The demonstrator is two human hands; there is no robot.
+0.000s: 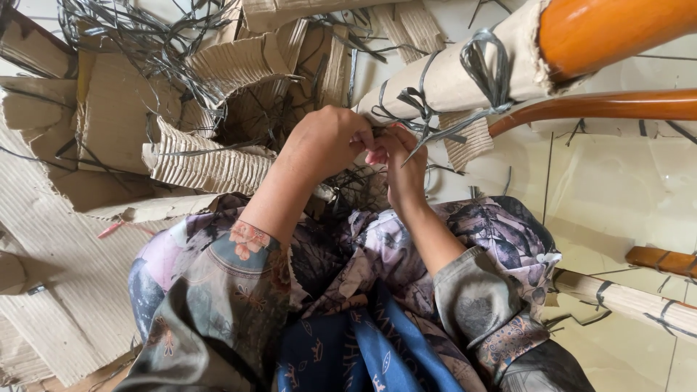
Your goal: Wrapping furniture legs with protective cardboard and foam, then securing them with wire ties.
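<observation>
I had my left hand [323, 141] and right hand [398, 163] together, fingers pinched on a grey plastic strap [425, 120] at the near end of the cardboard wrap [450, 76] round a wooden chair leg [602, 25]. Judging by the bared orange wood above, the unwrapping was partly done; two strap knots remained. Torn cardboard scraps [210, 156] crowded the floor's left side; the tiled floor [610, 189] to the right offered room.

Both hands: left hand [327, 141], right hand [399, 160] on grey strap [417, 120] around cardboard-wrapped wooden leg [465, 72].
</observation>
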